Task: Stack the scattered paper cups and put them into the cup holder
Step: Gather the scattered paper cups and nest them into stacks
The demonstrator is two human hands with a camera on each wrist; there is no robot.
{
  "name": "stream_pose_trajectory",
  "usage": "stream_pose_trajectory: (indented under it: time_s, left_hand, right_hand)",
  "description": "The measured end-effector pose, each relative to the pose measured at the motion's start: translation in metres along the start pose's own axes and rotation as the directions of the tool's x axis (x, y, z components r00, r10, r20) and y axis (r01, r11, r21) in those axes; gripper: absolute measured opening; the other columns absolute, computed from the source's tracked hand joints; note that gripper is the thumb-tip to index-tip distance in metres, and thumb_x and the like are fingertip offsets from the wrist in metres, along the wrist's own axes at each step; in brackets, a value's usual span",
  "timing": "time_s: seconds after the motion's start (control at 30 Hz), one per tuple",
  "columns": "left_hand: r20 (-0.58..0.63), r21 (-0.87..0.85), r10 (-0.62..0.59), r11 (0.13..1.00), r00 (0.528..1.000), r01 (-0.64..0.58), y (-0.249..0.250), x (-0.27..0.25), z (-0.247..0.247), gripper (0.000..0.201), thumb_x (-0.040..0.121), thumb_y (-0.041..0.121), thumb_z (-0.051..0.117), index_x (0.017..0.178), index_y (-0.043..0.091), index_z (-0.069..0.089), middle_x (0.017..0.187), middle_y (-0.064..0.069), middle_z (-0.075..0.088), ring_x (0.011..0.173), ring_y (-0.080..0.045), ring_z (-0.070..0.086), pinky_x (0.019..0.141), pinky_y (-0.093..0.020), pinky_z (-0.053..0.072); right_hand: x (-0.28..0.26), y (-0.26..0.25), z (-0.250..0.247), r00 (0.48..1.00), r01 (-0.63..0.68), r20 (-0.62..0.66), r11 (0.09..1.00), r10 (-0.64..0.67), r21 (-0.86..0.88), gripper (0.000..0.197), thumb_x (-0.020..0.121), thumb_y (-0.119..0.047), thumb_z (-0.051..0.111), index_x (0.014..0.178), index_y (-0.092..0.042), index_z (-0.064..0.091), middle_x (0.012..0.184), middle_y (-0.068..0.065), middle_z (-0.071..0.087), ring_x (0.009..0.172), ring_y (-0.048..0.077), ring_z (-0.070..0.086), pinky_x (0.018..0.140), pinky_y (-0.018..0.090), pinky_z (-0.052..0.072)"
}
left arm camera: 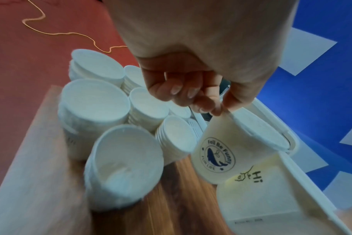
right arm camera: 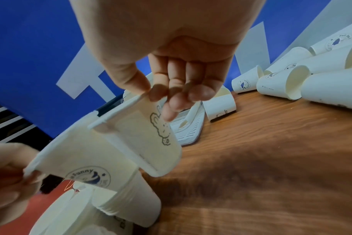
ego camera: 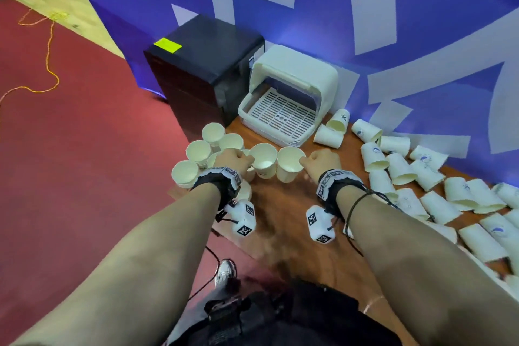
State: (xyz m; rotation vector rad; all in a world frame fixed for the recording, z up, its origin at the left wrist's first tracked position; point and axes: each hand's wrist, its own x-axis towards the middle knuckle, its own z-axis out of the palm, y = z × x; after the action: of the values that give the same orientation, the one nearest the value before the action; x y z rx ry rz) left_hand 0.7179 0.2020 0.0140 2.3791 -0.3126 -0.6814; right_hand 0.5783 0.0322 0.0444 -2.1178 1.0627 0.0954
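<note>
Left hand pinches one cup by the rim, right hand another; several stacks stand left; many loose cups lie right; cup holder, far, sits empty.

Two bare hands are in view — the left hand and the right hand — each pinching one white paper cup by its rim, so two held cups: the left-held cup and the right-held cup. One white plastic cup holder with a slotted tray stands open. One black box-shaped cabinet bears one yellow-green sticker. The upright cup stacks number roughly six; the scattered lying cups — well over twenty — overlap too much for an exact count.
</note>
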Motion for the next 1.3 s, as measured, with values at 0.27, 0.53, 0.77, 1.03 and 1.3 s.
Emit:
stream_pose_trajectory:
  time_s: [0.27, 0.53, 0.77, 1.03, 1.3]
  left_hand:
    - [0.033, -0.003, 0.047, 0.999, 0.998, -0.047, -0.016, 0.070, -0.082, 0.021, 0.067, 0.031, 0.059, 0.066, 0.011, 0.065, 0.061, -0.005, 0.056, 0.060, -0.023, 0.048, 0.060, -0.032, 0.044]
    - [-0.016, -0.058, -0.035, 0.998, 0.999, 0.034, -0.038, 0.115, -0.121, 0.019, 0.074, 0.027, 0.061, 0.063, 0.012, 0.063, 0.058, -0.002, 0.058, 0.059, -0.023, 0.051, 0.060, -0.030, 0.044]
    - [-0.026, -0.017, -0.111, 0.994, 0.993, 0.111, -0.049, 0.137, -0.125, 0.018, 0.082, 0.024, 0.060, 0.067, 0.014, 0.060, 0.065, -0.005, 0.059, 0.067, -0.027, 0.053, 0.063, -0.027, 0.041]
    - [0.038, 0.011, -0.167, 0.986, 0.985, 0.167, -0.053, 0.147, -0.113, 0.019, 0.082, 0.025, 0.056, 0.065, 0.020, 0.063, 0.067, -0.001, 0.066, 0.066, -0.021, 0.060, 0.064, -0.025, 0.044]
    - [0.083, 0.064, -0.195, 0.980, 0.977, 0.190, -0.068, 0.150, -0.108, 0.012, 0.079, 0.031, 0.059, 0.074, 0.022, 0.064, 0.087, -0.010, 0.074, 0.085, -0.031, 0.068, 0.072, -0.030, 0.053]
  right_hand:
    - [0.016, -0.090, 0.046, 0.996, -0.078, -0.042, 0.992, 0.082, 0.103, 0.034, 0.082, -0.026, 0.056, 0.072, 0.003, 0.071, 0.063, 0.013, 0.071, 0.071, 0.034, 0.069, 0.072, 0.044, 0.059]
    - [0.050, -0.144, 0.069, 0.996, -0.085, -0.002, 0.992, 0.086, 0.097, 0.030, 0.086, -0.027, 0.058, 0.074, -0.001, 0.067, 0.075, 0.016, 0.070, 0.073, 0.030, 0.067, 0.079, 0.042, 0.057]
    - [0.081, -0.150, 0.077, 0.989, -0.144, 0.035, 0.980, 0.140, 0.138, 0.031, 0.085, -0.024, 0.057, 0.075, 0.001, 0.073, 0.066, 0.012, 0.072, 0.074, 0.030, 0.071, 0.083, 0.043, 0.057]
    - [0.098, -0.146, 0.089, 0.973, -0.221, 0.113, 0.954, 0.201, 0.203, 0.028, 0.086, -0.019, 0.058, 0.069, -0.001, 0.071, 0.054, 0.008, 0.068, 0.054, 0.023, 0.062, 0.076, 0.039, 0.059]
    - [0.101, -0.142, 0.100, 0.973, -0.209, 0.134, 0.959, 0.186, 0.192, 0.024, 0.080, -0.019, 0.060, 0.064, -0.004, 0.070, 0.058, 0.010, 0.069, 0.054, 0.021, 0.062, 0.077, 0.038, 0.059]
